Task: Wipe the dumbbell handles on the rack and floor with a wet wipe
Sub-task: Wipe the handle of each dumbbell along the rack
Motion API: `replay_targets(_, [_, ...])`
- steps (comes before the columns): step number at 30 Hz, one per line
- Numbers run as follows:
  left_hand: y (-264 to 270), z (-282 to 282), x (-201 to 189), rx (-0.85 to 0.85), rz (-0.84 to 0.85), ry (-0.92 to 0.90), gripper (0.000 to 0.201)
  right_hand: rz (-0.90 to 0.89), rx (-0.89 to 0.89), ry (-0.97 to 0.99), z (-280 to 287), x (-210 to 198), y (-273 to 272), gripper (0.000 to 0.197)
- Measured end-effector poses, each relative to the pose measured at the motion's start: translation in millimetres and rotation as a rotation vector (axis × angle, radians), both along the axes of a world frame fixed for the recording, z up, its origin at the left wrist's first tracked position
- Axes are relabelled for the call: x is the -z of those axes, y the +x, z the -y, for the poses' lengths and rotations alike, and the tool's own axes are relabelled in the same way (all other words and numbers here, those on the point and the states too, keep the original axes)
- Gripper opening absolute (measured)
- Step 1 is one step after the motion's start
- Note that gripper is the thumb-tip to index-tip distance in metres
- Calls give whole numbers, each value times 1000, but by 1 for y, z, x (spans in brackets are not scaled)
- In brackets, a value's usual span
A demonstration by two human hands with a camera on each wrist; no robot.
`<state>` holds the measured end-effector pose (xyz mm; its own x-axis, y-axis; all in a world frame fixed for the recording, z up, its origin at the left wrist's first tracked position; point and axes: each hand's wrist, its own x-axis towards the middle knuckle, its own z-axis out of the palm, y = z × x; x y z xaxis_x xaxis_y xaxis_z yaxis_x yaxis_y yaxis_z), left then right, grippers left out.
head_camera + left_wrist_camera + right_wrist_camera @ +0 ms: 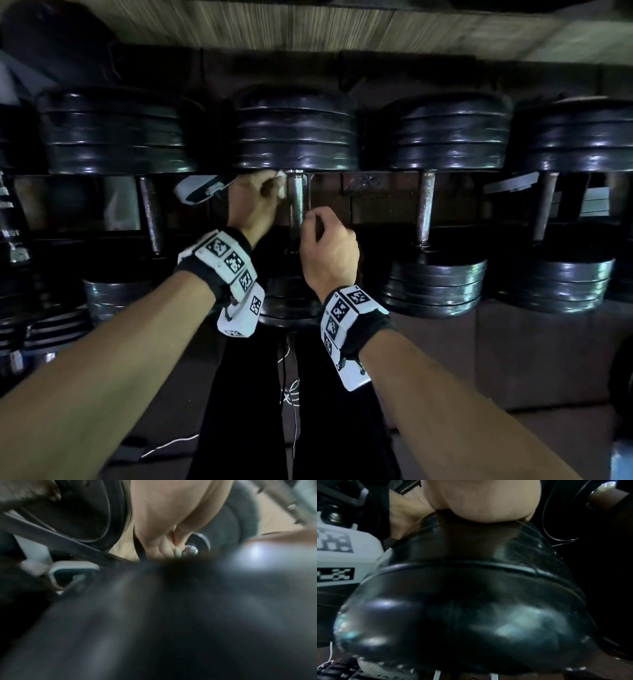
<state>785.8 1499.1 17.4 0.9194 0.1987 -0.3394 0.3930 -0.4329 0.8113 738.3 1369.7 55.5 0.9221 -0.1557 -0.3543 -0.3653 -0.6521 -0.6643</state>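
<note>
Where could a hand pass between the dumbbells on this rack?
Open gaps lie beside the middle handle: one toward the left dumbbell's handle, one toward the right dumbbell's handle. The middle handle itself is crowded: left hand with the wipe, right hand below.

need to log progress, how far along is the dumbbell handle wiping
Nothing visibly marks any handle as already wiped. In hand: the left hand pinches a white wet wipe at the top of the middle dumbbell handle, where the right hand grips lower down. The neighbouring handles on the rack show no wipe on them.
</note>
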Motion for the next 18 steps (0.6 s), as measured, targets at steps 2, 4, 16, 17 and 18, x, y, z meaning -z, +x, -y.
replay_targets(2, [-8, 6, -3, 5, 86, 77, 25, 2, -12, 0, 0, -2, 0, 22])
replay_targets(4, [-14, 11, -9, 49, 166, 149, 21, -6, -11, 1, 1, -3, 0, 22])
replay_targets(16, [-33, 4, -7, -157, 190, 191, 25, -56, 121, 9, 4, -7, 2, 20])
replay_targets(17, [-32, 0, -1, -209, 86, 161, 27, -75, 129, 7, 5, -7, 2, 20])
replay_targets(18, [-29, -1, 3, -195, -28, 164, 27, -84, 128, 5, 6, -7, 2, 19])
